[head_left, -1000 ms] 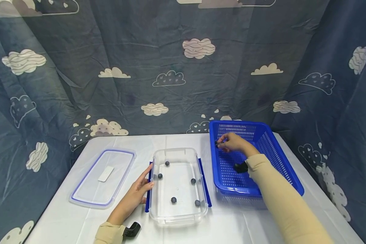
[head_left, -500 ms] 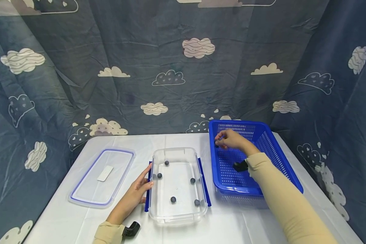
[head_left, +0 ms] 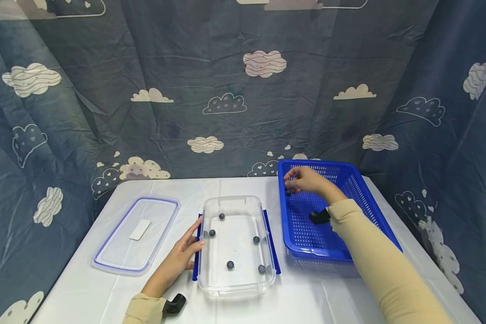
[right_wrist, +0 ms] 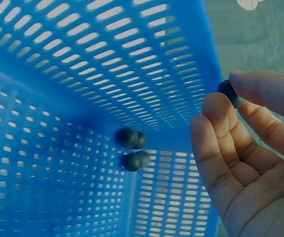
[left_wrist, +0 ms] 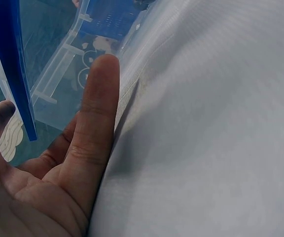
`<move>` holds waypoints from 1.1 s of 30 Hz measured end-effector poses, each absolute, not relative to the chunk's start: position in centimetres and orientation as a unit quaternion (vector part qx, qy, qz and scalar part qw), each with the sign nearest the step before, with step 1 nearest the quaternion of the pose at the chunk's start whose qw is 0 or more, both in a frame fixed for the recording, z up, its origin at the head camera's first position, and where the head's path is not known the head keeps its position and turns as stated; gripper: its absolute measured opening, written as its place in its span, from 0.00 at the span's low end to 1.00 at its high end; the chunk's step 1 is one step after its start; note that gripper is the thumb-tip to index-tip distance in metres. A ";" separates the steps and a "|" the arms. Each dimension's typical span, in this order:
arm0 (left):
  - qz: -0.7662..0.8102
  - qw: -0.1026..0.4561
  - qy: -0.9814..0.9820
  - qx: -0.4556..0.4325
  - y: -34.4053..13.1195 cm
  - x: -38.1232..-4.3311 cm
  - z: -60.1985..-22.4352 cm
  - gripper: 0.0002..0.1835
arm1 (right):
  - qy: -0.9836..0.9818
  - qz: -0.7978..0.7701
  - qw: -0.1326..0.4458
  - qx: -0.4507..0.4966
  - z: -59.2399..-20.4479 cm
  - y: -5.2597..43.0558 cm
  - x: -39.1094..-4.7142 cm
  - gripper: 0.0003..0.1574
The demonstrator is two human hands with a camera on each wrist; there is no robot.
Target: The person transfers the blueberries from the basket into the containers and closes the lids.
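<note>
Blueberry (right_wrist: 226,88) pinched in right hand (right_wrist: 260,153), near left wall of blue basket (head_left: 316,253); other berries (right_wrist: 127,138) in basket corner. Left hand (head_left: 179,255), fingers loosely extended, touches side of clear container (head_left: 236,245) holding five blueberries (head_left: 230,265).

Container (head_left: 241,247) between lid (head_left: 131,247) and basket (head_left: 308,238).

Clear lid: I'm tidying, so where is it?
In the head view, the clear lid lies on the table, left of the clear container, near the left hand.
</note>
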State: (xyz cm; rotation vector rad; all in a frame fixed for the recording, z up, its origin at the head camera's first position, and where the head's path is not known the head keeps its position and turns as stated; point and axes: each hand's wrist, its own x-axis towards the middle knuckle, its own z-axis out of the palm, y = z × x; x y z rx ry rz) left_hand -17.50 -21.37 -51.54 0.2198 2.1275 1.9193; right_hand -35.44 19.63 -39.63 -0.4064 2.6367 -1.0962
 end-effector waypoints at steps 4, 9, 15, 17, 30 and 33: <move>0.663 0.136 0.732 0.077 -21.4 -17.5 -51.6 0.40 | 0.909 -0.371 0.119 -0.147 -39.0 19.3 -35.4 0.16; 0.662 0.136 0.733 0.075 -21.4 -17.5 -51.6 0.40 | 0.909 -0.365 0.114 -0.164 -38.4 18.6 -35.1 0.16; 0.661 0.134 0.735 0.074 -21.4 -17.5 -51.6 0.40 | 0.908 -0.365 0.116 -0.172 -37.8 17.5 -34.9 0.18; 0.661 0.134 0.734 0.075 -21.4 -17.5 -51.6 0.40 | 0.906 -0.367 0.118 -0.175 -37.6 17.0 -34.9 0.18; 0.659 0.133 0.737 0.070 -21.4 -17.5 -51.5 0.39 | 0.896 -0.364 0.123 -0.225 -37.8 13.6 -34.3 0.15; 0.660 0.133 0.736 0.071 -21.4 -17.5 -51.6 0.39 | 0.893 -0.365 0.128 -0.230 -37.8 12.7 -34.1 0.15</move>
